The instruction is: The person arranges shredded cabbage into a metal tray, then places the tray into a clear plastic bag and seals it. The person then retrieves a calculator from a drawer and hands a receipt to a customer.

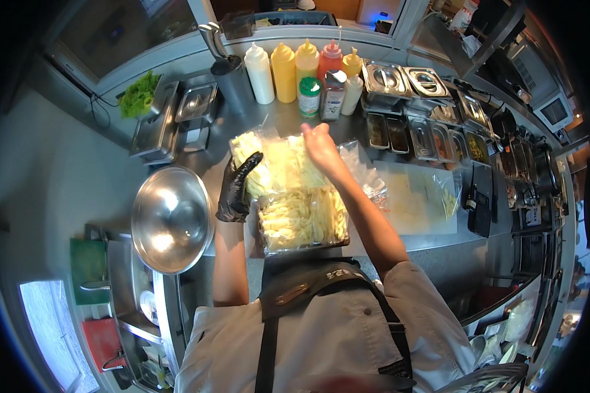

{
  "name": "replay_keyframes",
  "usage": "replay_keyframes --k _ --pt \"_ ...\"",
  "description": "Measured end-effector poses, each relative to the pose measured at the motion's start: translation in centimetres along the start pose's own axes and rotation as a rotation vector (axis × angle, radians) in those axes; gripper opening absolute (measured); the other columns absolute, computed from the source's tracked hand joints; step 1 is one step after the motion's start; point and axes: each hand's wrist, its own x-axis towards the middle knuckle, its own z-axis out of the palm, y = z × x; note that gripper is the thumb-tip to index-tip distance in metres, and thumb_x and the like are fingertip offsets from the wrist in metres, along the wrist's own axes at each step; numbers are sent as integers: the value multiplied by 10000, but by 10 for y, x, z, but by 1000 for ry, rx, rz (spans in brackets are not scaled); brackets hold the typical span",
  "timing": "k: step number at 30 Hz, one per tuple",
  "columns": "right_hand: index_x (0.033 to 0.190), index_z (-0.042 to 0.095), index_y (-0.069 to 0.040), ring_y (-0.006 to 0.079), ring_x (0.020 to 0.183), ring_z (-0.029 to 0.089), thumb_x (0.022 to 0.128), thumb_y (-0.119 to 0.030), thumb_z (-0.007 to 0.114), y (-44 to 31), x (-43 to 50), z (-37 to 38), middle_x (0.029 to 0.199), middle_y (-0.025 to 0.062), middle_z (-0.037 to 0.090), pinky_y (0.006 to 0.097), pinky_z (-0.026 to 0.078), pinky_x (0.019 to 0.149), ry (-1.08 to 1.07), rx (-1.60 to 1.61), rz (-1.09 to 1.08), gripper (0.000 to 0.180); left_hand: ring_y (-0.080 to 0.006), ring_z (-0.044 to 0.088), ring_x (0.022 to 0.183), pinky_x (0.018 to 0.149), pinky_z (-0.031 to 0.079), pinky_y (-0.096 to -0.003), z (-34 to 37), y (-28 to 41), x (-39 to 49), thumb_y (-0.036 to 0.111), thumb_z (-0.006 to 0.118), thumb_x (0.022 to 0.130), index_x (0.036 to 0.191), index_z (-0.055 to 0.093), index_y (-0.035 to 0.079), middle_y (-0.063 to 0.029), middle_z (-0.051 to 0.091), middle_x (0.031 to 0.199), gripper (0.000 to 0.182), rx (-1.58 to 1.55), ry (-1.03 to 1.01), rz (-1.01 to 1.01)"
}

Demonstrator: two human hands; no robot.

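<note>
My left hand [237,189], in a black glove, grips the left edge of a clear plastic bag of pale cut potato sticks [258,169], its thumb lying across the front. Against this bag's right side are more bagged potato sticks [287,162]. My right hand [320,145] is bare and curled at their upper right edge; its fingertips are blurred, and whether they pinch the plastic I cannot tell. Closer to my apron lie further clear bags of potato sticks [295,221]. To the right of the bags, crumpled clear plastic [361,169] rests on the counter, partly behind my right forearm.
A large steel bowl [172,221] stands at the left. Squeeze bottles [285,73], spice jars [309,98] and a knife holder [232,83] line the back. Lidded steel containers [386,78] fill the back right. A white cutting board [413,201] and a black device [479,201] lie right.
</note>
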Motion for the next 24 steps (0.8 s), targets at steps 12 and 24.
replay_keyframes --k 12,24 --pt "1092 524 -6 561 951 676 1126 -242 553 21 7 16 932 301 716 608 524 787 91 -64 -238 241 -301 537 1432 1253 363 -442 -64 -54 -61 746 397 1072 1471 617 -48 -200 616 1512 914 698 -29 377" --pt "1170 683 -32 390 1102 608 969 -126 716 41 -59 -44 1146 182 640 488 506 970 199 -237 -491 224 -252 731 929 826 570 -397 35 -66 -88 263 925 874 1169 633 -16 -168 753 1025 501 967 141 17"
